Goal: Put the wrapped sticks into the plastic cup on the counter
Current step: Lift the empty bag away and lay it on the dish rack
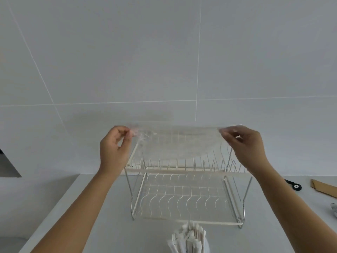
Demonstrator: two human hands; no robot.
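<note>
A bundle of white paper-wrapped sticks (187,238) stands upright in a clear plastic cup (205,247) at the bottom edge of the view; the cup is mostly cut off. Above the rack, I hold a clear plastic bag (175,141) stretched flat between both hands. My left hand (114,148) pinches its left end. The bag's right end is pinched by my right hand (246,147). The bag looks empty and sags a little in the middle.
A white wire two-tier dish rack (184,194) stands on the grey counter (102,225) against the tiled wall. At the right edge lie a brown paper piece (322,188), a black tool with a small wheel (294,185) and a shiny object (333,209).
</note>
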